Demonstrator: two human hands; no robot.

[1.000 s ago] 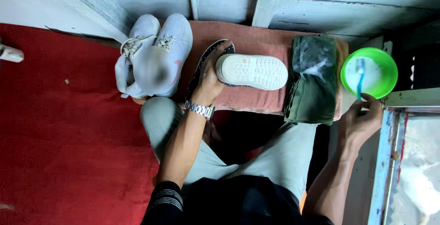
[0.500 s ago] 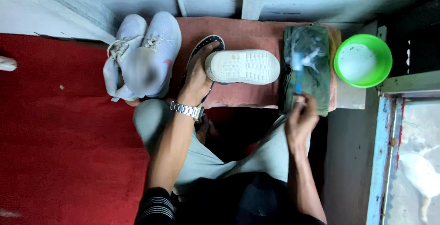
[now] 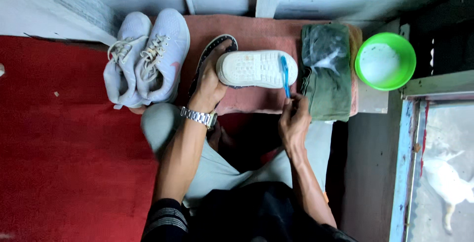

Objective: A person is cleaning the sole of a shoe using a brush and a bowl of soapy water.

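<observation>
The person sits on the floor with knees apart, working over a pinkish towel (image 3: 256, 30) spread against the wooden wall. The left hand (image 3: 211, 81) — a metal watch (image 3: 198, 117) on its wrist — grips a shoe (image 3: 256, 68) turned sole-up, its pale ribbed sole facing the ceiling. The right hand (image 3: 294, 121) is closed around the handle of a blue toothbrush (image 3: 285, 76), whose head rests on the sole near its right end. Just beside the shoe lies a folded green cloth (image 3: 326, 79), and past that a green bowl (image 3: 363, 76) of whitish liquid. A pair of light grey sneakers (image 3: 145, 57) sits to the left, at the edge of the red carpet (image 3: 64, 148).
</observation>
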